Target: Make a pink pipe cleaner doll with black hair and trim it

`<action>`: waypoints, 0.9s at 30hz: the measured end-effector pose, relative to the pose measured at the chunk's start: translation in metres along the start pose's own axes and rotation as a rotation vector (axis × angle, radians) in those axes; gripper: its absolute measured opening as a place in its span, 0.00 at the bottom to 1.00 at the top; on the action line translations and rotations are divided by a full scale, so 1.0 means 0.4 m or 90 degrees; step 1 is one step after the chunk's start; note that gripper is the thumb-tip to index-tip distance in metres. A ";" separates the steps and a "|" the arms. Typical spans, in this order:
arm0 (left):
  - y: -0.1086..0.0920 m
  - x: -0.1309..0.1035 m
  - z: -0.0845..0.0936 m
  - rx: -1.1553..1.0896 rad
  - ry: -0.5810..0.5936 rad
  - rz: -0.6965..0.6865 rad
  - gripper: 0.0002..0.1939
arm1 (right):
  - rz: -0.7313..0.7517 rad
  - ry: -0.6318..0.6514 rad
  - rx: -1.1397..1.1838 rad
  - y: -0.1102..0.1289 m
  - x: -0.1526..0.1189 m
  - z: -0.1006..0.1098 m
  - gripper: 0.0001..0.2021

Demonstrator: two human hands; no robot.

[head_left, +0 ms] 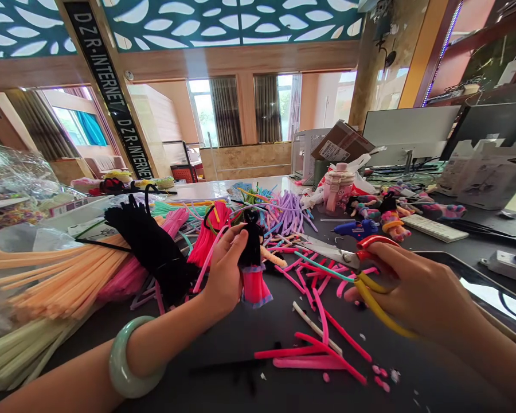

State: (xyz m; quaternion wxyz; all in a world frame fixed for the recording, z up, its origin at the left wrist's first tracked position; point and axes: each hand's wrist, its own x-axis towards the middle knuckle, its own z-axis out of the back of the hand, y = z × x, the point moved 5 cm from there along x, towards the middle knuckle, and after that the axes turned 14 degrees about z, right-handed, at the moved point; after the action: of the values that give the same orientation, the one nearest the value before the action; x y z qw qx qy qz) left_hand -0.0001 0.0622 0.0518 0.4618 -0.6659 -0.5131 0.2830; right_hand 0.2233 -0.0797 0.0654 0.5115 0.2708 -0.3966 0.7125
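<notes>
The fingers of the left hand [225, 269] are clamped on a small pipe-cleaner doll [253, 258], held upright above the bench [223, 344]; the doll has a black head and body, a peach arm sticking out to the right and a pink skirt with a bluish hem. A pale green bangle [131, 358] sits on that wrist. The fingers of the right hand [417, 289] are closed through the handles of a pair of scissors [352, 261], red handle on top, yellow one below; the metal blades point left toward the doll, tips near it but not touching, and a teal pipe cleaner [322, 264] lies along the blades. Below and between the two hands, cut pink pipe-cleaner pieces [313, 355] and small pink scraps lie loose on the dark bench. Just left of the left hand stands a black bundle of pipe cleaners [150, 246], and further left a thick peach bundle [60, 275] with pink ones under it. Behind the doll lie purple pipe cleaners [290, 212] and mixed colours. Beyond the scissors rest a blue glue gun [356, 229], a pink bottle [337, 192] and several finished dolls [391, 221]
</notes>
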 end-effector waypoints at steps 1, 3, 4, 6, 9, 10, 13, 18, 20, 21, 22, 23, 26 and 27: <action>0.009 0.001 -0.002 -0.013 0.015 0.030 0.24 | 0.007 0.001 -0.003 0.002 0.001 0.000 0.18; 0.026 0.002 -0.008 -0.015 0.051 0.074 0.23 | 0.017 0.007 -0.011 0.003 0.002 -0.002 0.18; 0.032 0.002 -0.010 -0.008 0.065 0.084 0.22 | 0.020 0.011 -0.015 0.003 0.002 -0.004 0.18; 0.042 0.000 -0.011 0.020 0.089 0.095 0.22 | 0.022 0.018 -0.024 0.001 0.000 -0.008 0.18; 0.049 -0.005 -0.011 0.065 0.108 0.096 0.25 | 0.015 0.033 -0.031 -0.003 -0.006 -0.017 0.17; 0.051 -0.007 -0.011 0.078 0.113 0.098 0.25 | 0.011 0.040 -0.030 -0.004 -0.008 -0.020 0.17; 0.056 -0.010 -0.011 0.101 0.120 0.100 0.28 | -0.004 0.060 -0.017 -0.007 -0.014 -0.027 0.16; 0.059 -0.010 -0.011 0.138 0.135 0.072 0.31 | -0.016 0.090 -0.017 -0.009 -0.018 -0.035 0.14; 0.058 -0.012 -0.013 0.159 0.143 0.059 0.31 | -0.001 0.091 -0.028 -0.005 -0.016 -0.036 0.14; 0.058 -0.013 -0.014 0.170 0.146 0.054 0.31 | 0.012 0.087 -0.035 -0.002 -0.015 -0.035 0.14; 0.057 -0.014 -0.015 0.180 0.149 0.050 0.31 | 0.027 0.079 -0.044 0.002 -0.013 -0.034 0.15; 0.057 -0.014 -0.017 0.189 0.153 0.048 0.32 | 0.041 0.071 -0.054 0.006 -0.012 -0.032 0.16; 0.060 -0.013 -0.020 0.204 0.171 0.044 0.36 | 0.077 0.054 -0.072 0.013 -0.010 -0.028 0.20; 0.062 -0.011 -0.020 0.206 0.176 0.044 0.37 | 0.087 0.052 -0.076 0.014 -0.010 -0.027 0.21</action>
State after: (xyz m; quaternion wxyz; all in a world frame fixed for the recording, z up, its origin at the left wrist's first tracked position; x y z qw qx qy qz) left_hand 0.0156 0.0543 0.0322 0.6186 -0.6330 -0.3695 0.2830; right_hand 0.2196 -0.0734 0.0550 0.4925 0.1829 -0.4350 0.7313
